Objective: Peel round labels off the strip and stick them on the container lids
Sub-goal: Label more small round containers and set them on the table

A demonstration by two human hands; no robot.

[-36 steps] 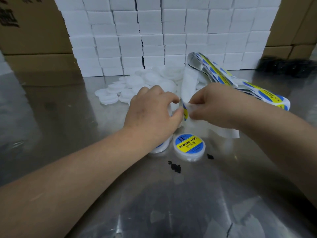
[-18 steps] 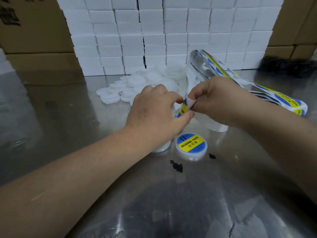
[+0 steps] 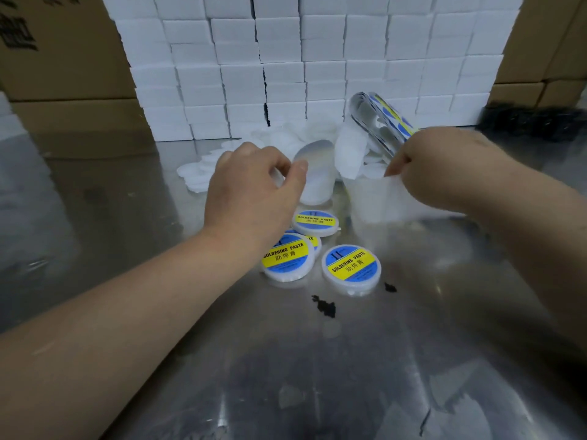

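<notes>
the right hand (image 3: 444, 168) has its grip pinched together on the label strip (image 3: 386, 128), at the bare backing's edge. the left hand (image 3: 254, 192) has its grip curled, thumb and fingers apart, around an unlabelled white container (image 3: 316, 177); whether it clamps is unclear. to do this well, seat that lid flat, peel a label slowly, centre it. four labelled lids (image 3: 351, 268) lie on the worktop (image 3: 317, 376); one heap of blank lids (image 3: 203, 168) behind, uncountable.
</notes>
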